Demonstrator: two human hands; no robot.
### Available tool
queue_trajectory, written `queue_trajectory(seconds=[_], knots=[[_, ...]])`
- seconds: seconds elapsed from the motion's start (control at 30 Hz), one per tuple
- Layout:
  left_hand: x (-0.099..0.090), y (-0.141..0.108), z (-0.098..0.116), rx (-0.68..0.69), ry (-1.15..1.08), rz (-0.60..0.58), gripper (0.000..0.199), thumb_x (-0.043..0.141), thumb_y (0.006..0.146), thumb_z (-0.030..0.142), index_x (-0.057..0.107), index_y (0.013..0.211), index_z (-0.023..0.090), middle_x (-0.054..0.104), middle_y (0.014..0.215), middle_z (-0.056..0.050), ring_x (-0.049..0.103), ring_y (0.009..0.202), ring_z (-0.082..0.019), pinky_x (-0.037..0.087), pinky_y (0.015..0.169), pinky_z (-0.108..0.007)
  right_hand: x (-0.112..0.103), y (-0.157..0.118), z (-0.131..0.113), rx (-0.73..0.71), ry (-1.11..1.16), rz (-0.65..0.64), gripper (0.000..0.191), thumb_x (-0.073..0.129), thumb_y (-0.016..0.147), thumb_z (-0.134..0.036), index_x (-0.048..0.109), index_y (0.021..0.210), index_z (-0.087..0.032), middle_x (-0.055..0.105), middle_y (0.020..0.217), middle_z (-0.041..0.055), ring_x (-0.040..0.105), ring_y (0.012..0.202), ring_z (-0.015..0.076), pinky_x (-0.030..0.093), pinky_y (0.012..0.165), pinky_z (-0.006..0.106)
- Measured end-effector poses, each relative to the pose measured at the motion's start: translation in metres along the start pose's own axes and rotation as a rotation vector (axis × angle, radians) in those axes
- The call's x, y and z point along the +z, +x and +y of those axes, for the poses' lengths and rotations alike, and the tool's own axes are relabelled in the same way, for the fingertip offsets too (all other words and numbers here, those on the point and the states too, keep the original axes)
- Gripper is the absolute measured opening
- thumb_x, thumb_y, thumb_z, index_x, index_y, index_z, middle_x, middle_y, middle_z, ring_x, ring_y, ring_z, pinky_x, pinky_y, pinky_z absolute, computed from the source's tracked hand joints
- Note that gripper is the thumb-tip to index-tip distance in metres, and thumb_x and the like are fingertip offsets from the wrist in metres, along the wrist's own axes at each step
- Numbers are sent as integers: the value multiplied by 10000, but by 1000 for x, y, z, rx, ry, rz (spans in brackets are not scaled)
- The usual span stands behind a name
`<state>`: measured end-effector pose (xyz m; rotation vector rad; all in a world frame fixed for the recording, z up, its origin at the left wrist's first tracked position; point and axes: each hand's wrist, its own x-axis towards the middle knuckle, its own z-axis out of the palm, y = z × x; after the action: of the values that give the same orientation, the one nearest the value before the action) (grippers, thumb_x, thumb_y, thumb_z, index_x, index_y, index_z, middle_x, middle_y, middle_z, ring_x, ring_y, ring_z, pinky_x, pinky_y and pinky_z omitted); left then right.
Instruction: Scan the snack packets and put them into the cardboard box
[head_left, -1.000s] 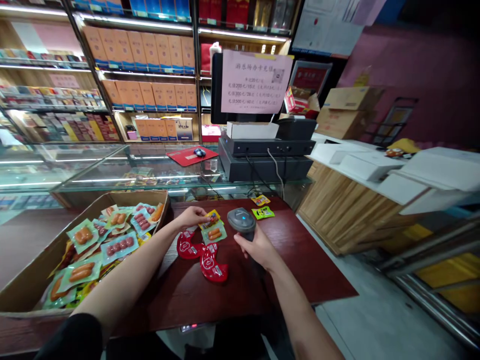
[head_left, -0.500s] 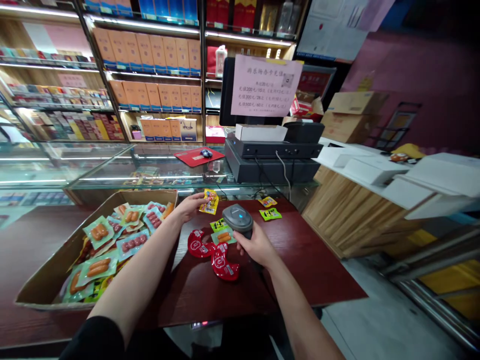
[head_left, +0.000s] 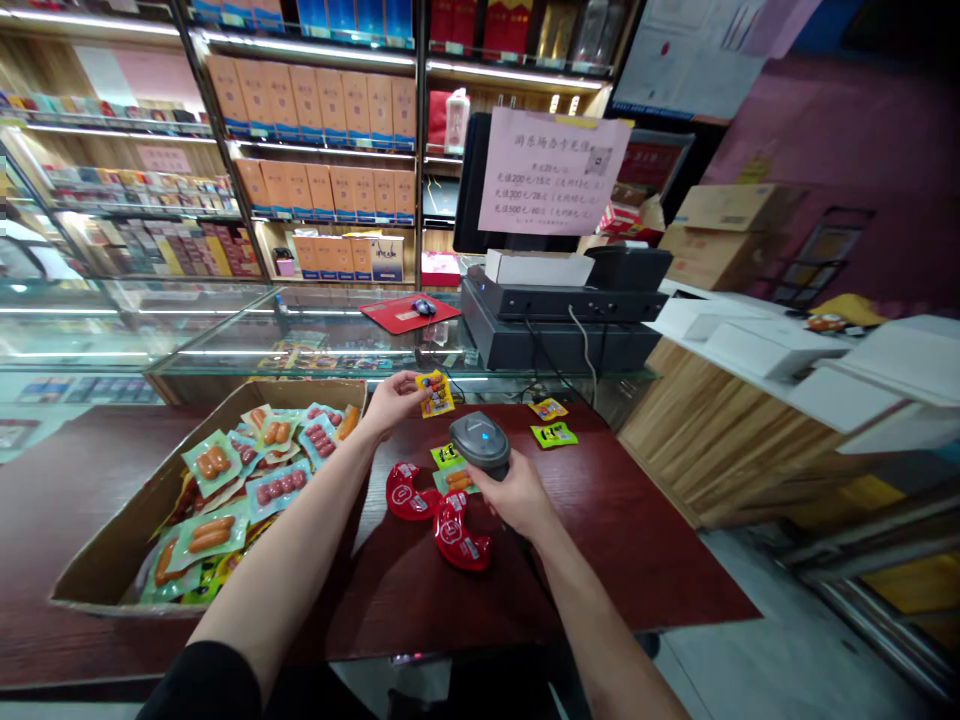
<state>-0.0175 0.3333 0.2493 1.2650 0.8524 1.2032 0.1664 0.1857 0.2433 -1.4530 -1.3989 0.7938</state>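
Between the fingers of my left hand [head_left: 396, 403] is a small yellow snack packet [head_left: 436, 395], held up above the table's far edge. My right hand [head_left: 519, 492] grips a dark grey barcode scanner [head_left: 480, 443] by its handle, its head toward the far side with a small blue light on top. Beneath and left of the scanner lie a green packet [head_left: 448, 455], a clear sausage packet [head_left: 456, 479] and two curved red packages [head_left: 459, 535], [head_left: 409, 492]. Farther right rest another yellow packet [head_left: 548, 408] and a green packet [head_left: 554, 434].
A cardboard box [head_left: 97, 585] full of packaged sausages stands left on the dark red table [head_left: 600, 540]. Behind the table is a glass counter [head_left: 225, 335] with a mouse [head_left: 424, 307], a cash drawer [head_left: 555, 340] and a monitor bearing a pink sign [head_left: 553, 170].
The yellow packet in my left hand has turned and been raised slightly, its printed side now facing me more. My right hand keeps hold of the scanner. The whole view has shifted a little.
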Motion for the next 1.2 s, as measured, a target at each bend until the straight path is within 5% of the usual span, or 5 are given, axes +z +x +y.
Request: queue_trajectory(seconds=[0.33,0.7,1.0,1.1,1.2], knots=[[-6,1,33,141,-29,79,490,820,562,399,622,942,162,715,972,-67,677,891,-204,542,764,-307,3,16,-25,-73,-12,-1,256,663,704,-363,695,876,-176,684,576,44,684,610,239,477,455,255],[-11,3,30,136,26,105,445,788,599,396,633,942,159,721,946,-82,674,812,-187,519,631,-234,5,20,-24,-78,-8,1,227,650,712,-348,687,862,-182,681,580,48,682,608,242,466,448,257],[-7,-2,36,103,-48,50,468,815,578,396,614,925,155,716,986,-82,680,873,-202,549,711,-283,0,16,-31,-74,35,-9,253,669,710,-382,682,863,-182,654,544,33,653,556,220,462,449,263],[-21,-12,45,70,-26,108,485,831,544,413,606,886,154,719,933,-78,688,819,-204,550,652,-276,0,13,-32,-57,63,-48,236,672,714,-402,672,798,-181,641,532,33,620,496,202,446,432,268],[-57,-28,59,31,49,206,501,842,523,417,616,887,158,723,888,-70,687,724,-183,530,583,-249,4,12,-29,-36,79,-118,263,654,744,-438,656,757,-175,618,517,30,564,423,172,426,411,271]])
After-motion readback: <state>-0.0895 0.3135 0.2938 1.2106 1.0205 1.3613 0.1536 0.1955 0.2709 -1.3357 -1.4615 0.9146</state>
